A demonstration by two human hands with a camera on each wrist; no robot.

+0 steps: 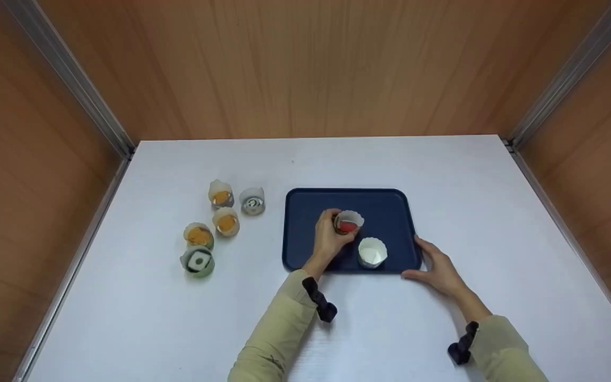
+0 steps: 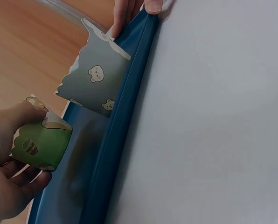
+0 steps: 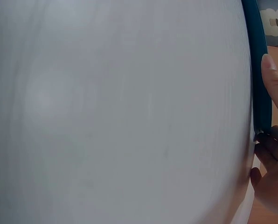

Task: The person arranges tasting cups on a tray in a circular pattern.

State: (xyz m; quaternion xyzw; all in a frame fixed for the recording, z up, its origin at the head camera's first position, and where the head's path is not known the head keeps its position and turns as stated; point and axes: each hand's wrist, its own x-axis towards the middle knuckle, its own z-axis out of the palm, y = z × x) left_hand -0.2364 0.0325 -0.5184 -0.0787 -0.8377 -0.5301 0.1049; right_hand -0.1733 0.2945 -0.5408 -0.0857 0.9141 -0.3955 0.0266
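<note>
My left hand (image 1: 329,237) holds a green paper baking cup (image 2: 41,144) over the blue tray (image 1: 305,204), thumb on one side and fingers on the other. Something red (image 1: 347,226) shows inside this cup in the head view. Just right of it, near the tray's front rim, stands a grey paper baking cup (image 2: 96,70) with bear faces and a white inside. At the tray's front right corner, my right hand (image 1: 439,269) grips the edge, its thumb (image 3: 273,77) on the front rim and its fingers round the right side.
Several more paper cups stand on the white table left of the tray. Some contain orange pieces, like the front cup (image 1: 198,236); a green cup (image 1: 198,261) has a white square inside. Wooden panels (image 1: 311,69) rise behind and at both sides.
</note>
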